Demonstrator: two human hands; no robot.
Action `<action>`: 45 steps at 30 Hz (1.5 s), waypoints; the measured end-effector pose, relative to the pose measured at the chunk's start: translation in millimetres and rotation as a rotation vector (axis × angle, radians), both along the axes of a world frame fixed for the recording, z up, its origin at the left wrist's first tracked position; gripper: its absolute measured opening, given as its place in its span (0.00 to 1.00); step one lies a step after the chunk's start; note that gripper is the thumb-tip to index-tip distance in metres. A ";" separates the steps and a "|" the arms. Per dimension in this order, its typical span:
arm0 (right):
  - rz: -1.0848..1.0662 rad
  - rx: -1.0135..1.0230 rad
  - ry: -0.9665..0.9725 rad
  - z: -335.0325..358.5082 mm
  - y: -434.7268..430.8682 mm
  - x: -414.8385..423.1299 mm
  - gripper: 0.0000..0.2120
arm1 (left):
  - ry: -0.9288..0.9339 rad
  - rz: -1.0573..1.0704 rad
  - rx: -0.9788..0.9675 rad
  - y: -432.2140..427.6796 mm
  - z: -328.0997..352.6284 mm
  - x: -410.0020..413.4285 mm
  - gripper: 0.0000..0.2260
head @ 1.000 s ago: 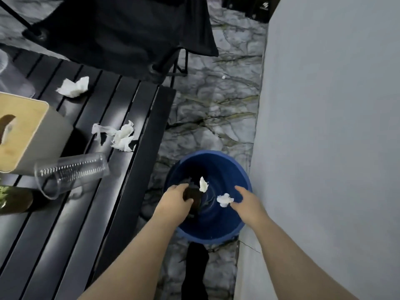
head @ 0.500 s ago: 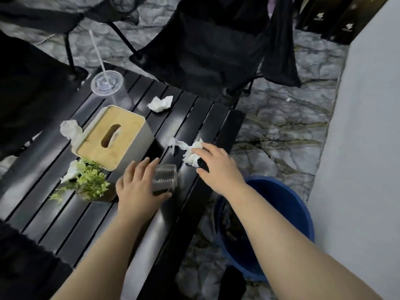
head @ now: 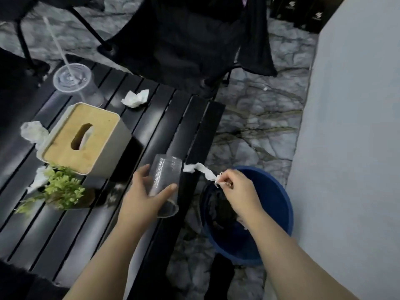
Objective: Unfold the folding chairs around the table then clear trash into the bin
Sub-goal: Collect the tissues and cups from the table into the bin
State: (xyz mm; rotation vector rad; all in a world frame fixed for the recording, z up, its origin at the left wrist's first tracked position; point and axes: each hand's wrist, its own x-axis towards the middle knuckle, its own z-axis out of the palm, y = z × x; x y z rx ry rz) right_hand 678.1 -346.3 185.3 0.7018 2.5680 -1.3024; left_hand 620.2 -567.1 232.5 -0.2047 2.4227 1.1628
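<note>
Clear plastic cup (head: 165,180) is now lifted off the black slatted table (head: 65,234). Half a second ago it was lying on its side there, under the left hand (head: 141,202). It is now gripped between thumb and curled fingers, tilted, and held over the table's near edge, just beside the blue bin (head: 281,202).

The torn white tissue strip (head: 200,169) has also been pulled off the slats. It is pinched in the fingertips of the right hand (head: 238,191), which is held over the bin's rim, and the strip's loose end trails back toward the table edge.

Judged step: two pieces of trash are picked up, and the drop into the bin is not yet done.

More trash is left on the table:
- a lidded cup with straw (head: 73,81)
- a crumpled tissue (head: 136,98) near it
- a tissue wad (head: 32,131) left of the wood-topped tissue box (head: 84,137)
- another tissue (head: 40,179) beside the small green plant (head: 62,191)

A black folding chair (head: 184,40) is seen opened at the far end — others are only partly in view.

The floor (head: 259,126) is grey and marble-patterned. A plain pale wall (head: 357,126) is seen at right, with the bin set between it and the table. Dark contents are seen inside the bin.
</note>
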 end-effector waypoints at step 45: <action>0.192 -0.222 0.118 140.0 -145.7 -206.9 0.07 | 0.154 0.349 0.174 -233.7 109.3 -133.4 0.07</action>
